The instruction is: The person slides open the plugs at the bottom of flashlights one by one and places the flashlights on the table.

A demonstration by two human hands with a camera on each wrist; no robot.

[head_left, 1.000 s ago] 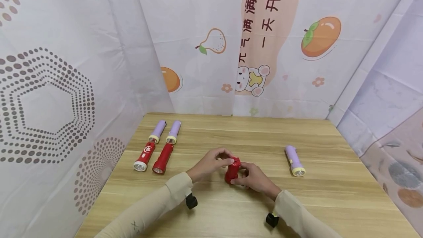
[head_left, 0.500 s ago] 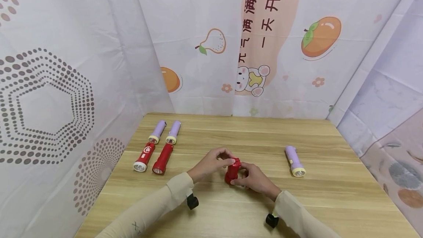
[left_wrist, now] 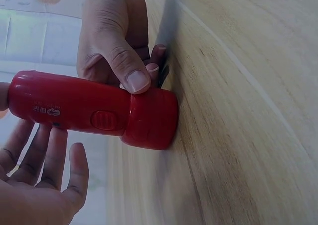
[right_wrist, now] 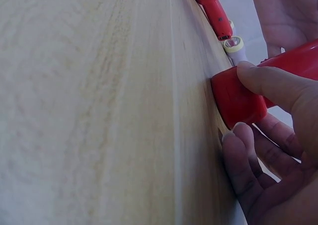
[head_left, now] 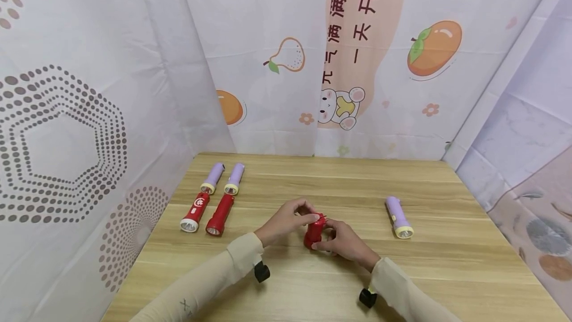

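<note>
A red flashlight (head_left: pixel 315 233) stands upright on the table, its wide head down. My left hand (head_left: pixel 286 221) holds the narrow top end, the thumb over the tip. Low on the body, my right hand (head_left: pixel 350 246) grips the head between thumb and fingers. Thin prongs seem to stick out at the top end, too small to be sure. The left wrist view shows a slide switch and white print on the flashlight (left_wrist: pixel 74 102), with some left fingers spread beneath it. In the right wrist view the right thumb presses the flashlight's head (right_wrist: pixel 237 97).
At the left of the wooden table (head_left: pixel 277 178) lie two purple flashlights, one of them a purple flashlight (head_left: pixel 235 179), above a red-and-white flashlight (head_left: pixel 195 212) and a red flashlight (head_left: pixel 220 215). Another purple flashlight (head_left: pixel 399 217) lies at the right. Patterned curtains (head_left: pixel 268 88) hang behind.
Both hands keep their hold on the upright red flashlight, almost still. Thin prongs now seem to show at its top, where I could not make them out a second ago.
</note>
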